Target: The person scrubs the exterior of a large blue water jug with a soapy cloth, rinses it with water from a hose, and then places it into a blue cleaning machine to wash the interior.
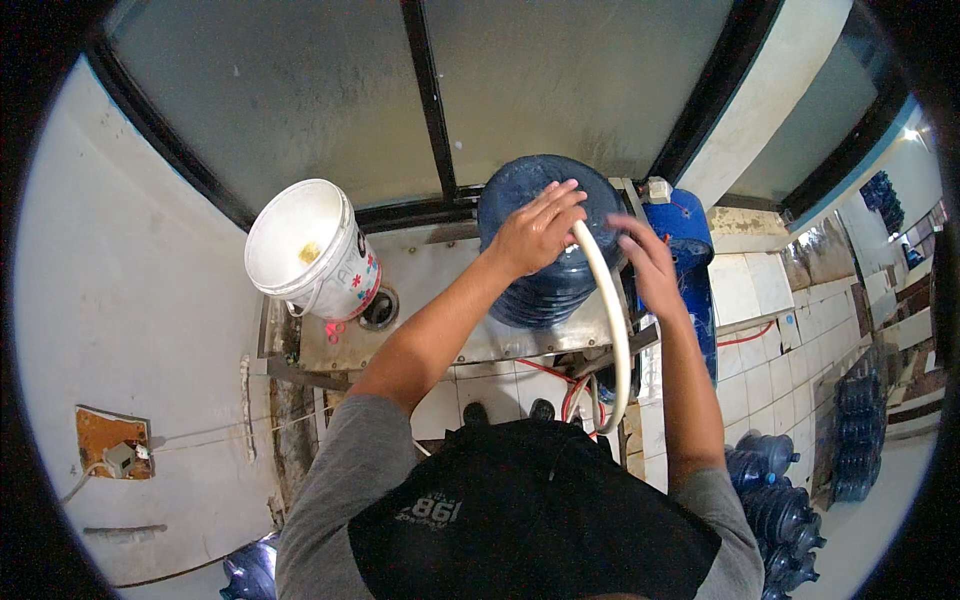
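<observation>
A large blue plastic water jug [525, 296] stands on a metal-topped bench, its broad round face turned up at me. My left hand [538, 234] is over that face and holds the end of a cream-coloured hose [609, 300] between thumb and fingers. The hose's mouth is hidden under the hand. From there the hose arcs toward me and drops past the bench's front edge. My right hand [651, 262] is slightly blurred, beside the jug's right side, with fingers apart and nothing visible in it.
On the bench [435, 322] at left, a white plastic bucket [330, 262] holds a yellowish lump, near a round dark opening [379, 308] and pink scissors handles [334, 332]. A blue drum [679, 232] stands right. Several jugs [780, 510] lie at lower right. An electrical socket [120, 459] is on the left wall.
</observation>
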